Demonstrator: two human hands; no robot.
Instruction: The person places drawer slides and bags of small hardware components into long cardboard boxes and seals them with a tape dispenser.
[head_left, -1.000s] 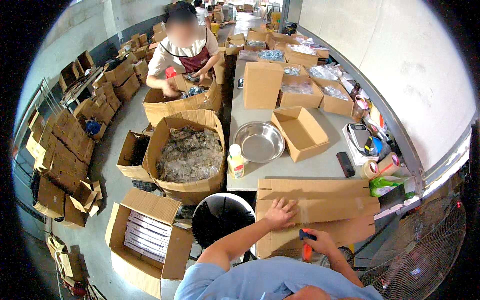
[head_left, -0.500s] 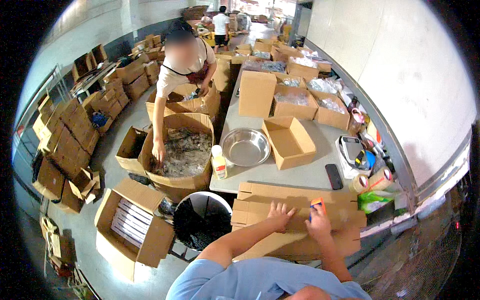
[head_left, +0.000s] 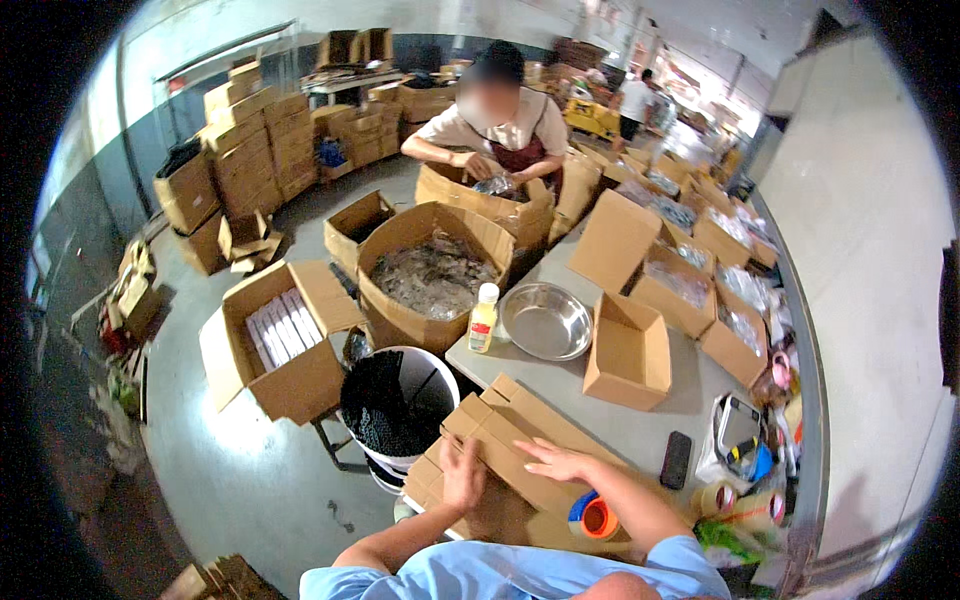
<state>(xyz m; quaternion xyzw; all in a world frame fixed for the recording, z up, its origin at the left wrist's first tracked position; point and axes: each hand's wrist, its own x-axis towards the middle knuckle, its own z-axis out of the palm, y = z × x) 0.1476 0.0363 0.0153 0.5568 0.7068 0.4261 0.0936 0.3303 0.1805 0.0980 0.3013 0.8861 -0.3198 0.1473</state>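
right hand (head_left: pixel 556 462) let go of tape roll (head_left: pixel 594 516) | both hands flat, released, on one flattened carton (head_left: pixel 520 430)

Head view only on my feed: one wide fisheye, worn high, looking down and forward over a grey table (head_left: pixel 640 425) that runs from bottom centre toward the upper right of the frame. Black rim vignettes all four corners; straight edges bow near the rim. Nearest the lens, at the bottom edge, the blue sleeves and both forearms come in; left hand (head_left: pixel 462 475) and right hand (head_left: pixel 557 462) sit low centre, close. The floor falls away on the left side. A co-worker (head_left: pixel 500 125) stands far off at top centre, facing the camera. No second view to compare overlap.
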